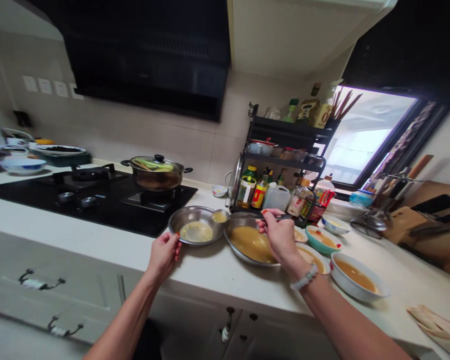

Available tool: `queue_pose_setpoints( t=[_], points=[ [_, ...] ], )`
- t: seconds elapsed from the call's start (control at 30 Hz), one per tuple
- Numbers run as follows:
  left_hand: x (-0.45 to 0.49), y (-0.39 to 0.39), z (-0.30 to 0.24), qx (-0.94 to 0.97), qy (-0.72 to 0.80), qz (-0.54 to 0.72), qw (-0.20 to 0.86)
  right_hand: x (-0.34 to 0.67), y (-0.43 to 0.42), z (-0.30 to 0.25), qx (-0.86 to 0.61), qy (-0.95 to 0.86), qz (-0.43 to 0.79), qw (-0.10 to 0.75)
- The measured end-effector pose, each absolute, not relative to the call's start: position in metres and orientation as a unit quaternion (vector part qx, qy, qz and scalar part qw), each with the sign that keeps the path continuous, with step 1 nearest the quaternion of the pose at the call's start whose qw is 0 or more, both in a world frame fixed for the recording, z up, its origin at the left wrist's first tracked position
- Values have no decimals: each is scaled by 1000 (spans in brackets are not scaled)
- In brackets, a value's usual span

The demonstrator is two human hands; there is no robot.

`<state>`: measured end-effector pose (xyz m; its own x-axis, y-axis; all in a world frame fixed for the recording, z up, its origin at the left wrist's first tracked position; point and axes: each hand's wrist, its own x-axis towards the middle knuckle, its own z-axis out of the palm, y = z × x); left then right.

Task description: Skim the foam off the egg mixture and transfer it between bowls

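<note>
My left hand (164, 251) grips the near rim of a small steel bowl (195, 224) that holds a little yellowish soup. My right hand (279, 231) is closed on the handle of a metal ladle (220, 216), whose scoop, full of soup, hangs over the right edge of that small bowl. Under my right hand stands a larger steel bowl (247, 242) filled with the same brownish-yellow soup. Both bowls rest on the white counter (210, 272).
Left is a black gas hob (97, 197) with a lidded pot (156, 172). A black rack with bottles (277, 190) stands behind the bowls. Right of them are a green bowl (322, 239), a white bowl of soup (356, 277), a utensil rack and a knife block (408, 220).
</note>
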<state>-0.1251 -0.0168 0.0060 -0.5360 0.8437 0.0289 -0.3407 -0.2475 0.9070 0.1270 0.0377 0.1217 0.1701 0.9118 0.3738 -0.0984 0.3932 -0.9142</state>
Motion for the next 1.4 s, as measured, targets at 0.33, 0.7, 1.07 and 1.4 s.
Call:
queue_pose_setpoints(
  t=[0.33,0.7,1.07,1.4],
  points=[
    [-125,-18,6,266,457,753,391,125,14,97,-300,-754,219,542],
    [-124,-19,6,242,454,766,385,193,28,77,-481,-660,184,547],
    [-125,-17,6,235,451,770,384,193,41,75,-471,-457,383,650],
    [-125,-16,6,236,466,765,377,185,43,110,-440,-457,365,682]
  ],
)
